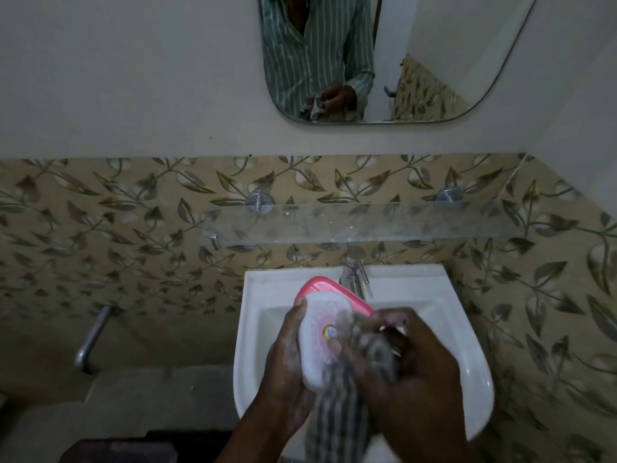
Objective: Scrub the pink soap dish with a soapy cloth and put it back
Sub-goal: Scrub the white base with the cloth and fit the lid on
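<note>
The pink soap dish (320, 325), with a pale soapy lid and a pink base, is held tilted above the white sink (467, 382). My left hand (283, 372), covered in lather, grips its left edge from below. A grey striped cloth (344, 402) hangs down in front of the dish. My right hand (410, 359) presses that cloth against the dish's right side and looks blurred. The lower right part of the dish is hidden behind the cloth and my right hand.
A metal tap (354, 277) stands at the back of the sink, just behind the dish. A glass shelf (367, 223) sits on the tiled wall above it. A mirror (394, 58) hangs higher up. A metal pipe (91, 339) juts from the wall at left.
</note>
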A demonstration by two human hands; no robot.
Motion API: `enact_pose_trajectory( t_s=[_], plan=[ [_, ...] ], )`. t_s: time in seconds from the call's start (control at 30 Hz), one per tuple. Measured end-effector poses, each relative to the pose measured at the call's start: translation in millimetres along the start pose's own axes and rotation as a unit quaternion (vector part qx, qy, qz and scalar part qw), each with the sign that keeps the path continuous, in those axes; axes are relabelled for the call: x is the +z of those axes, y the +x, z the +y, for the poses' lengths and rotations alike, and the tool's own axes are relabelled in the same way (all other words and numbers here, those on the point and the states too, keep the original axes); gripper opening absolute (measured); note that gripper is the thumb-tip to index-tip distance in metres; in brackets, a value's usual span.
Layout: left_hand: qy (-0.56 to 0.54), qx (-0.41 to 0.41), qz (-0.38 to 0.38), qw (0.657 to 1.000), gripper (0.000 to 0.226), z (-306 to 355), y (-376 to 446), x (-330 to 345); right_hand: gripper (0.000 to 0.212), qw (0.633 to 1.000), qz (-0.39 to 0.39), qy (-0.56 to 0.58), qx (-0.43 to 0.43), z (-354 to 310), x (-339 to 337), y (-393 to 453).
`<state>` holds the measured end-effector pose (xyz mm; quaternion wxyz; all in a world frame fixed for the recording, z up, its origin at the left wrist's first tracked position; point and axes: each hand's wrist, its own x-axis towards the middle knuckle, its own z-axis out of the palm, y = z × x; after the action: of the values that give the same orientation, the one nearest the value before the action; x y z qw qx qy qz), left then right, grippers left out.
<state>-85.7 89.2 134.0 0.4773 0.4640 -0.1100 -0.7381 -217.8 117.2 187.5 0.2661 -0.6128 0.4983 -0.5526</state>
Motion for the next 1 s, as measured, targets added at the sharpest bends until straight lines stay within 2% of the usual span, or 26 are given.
enact_pose_trajectory(
  t_s=[0.03,0.13,0.17,0.2,0.27,0.33,0.4,0.5,0.57,0.63,0.7,0.83,0.9,1.0],
  plan=[
    [0.036,0.020,-0.008,0.999,0.040,-3,3,-1,0.033,0.999,0.029,-0.012,0.010,-6,2,13],
    [0.116,0.032,-0.023,0.992,0.029,-5,-4,12,0.033,0.982,0.104,-0.149,-0.043,-6,14,46],
    [0.095,0.037,-0.040,0.994,0.024,-6,-7,13,0.038,0.981,0.083,-0.171,-0.031,-5,20,46],
    [0.054,0.048,-0.023,0.997,0.025,-7,-7,14,0.045,0.983,0.040,-0.177,-0.023,-3,25,39],
    [-0.017,0.018,-0.043,0.999,0.032,-4,-8,11,0.057,0.965,-0.057,-0.254,-0.038,-2,34,14],
    [-0.031,0.025,-0.054,0.998,0.038,-8,-4,1,0.054,0.925,-0.108,-0.350,-0.103,6,38,-12],
    [-0.041,0.022,-0.056,0.997,0.033,-5,-9,0,0.048,0.904,-0.119,-0.385,-0.143,9,35,-18],
    [-0.075,0.039,-0.084,0.993,0.046,-2,-13,7,0.040,0.914,-0.109,-0.364,-0.144,11,32,2],
    [-0.050,0.055,-0.055,0.996,0.054,1,-12,10,0.045,0.909,-0.103,-0.380,-0.137,14,30,18],
    [-0.032,0.064,-0.041,0.997,0.052,2,-14,11,0.044,0.891,-0.103,-0.428,-0.111,23,30,33],
    [0.002,0.059,-0.025,0.998,0.047,0,-16,9,0.045,0.890,-0.079,-0.444,-0.070,28,29,45],
    [0.071,0.094,-0.013,0.993,0.053,-3,-16,13,0.042,0.906,-0.049,-0.404,-0.114,8,42,39],
    [0.023,0.091,-0.028,0.995,0.065,-5,-19,12,0.033,0.910,-0.067,-0.385,-0.140,-6,50,28],
    [-0.065,0.056,-0.069,0.994,0.066,-8,-21,10,0.023,0.911,-0.088,-0.360,-0.181,-6,47,17]
  ],
)
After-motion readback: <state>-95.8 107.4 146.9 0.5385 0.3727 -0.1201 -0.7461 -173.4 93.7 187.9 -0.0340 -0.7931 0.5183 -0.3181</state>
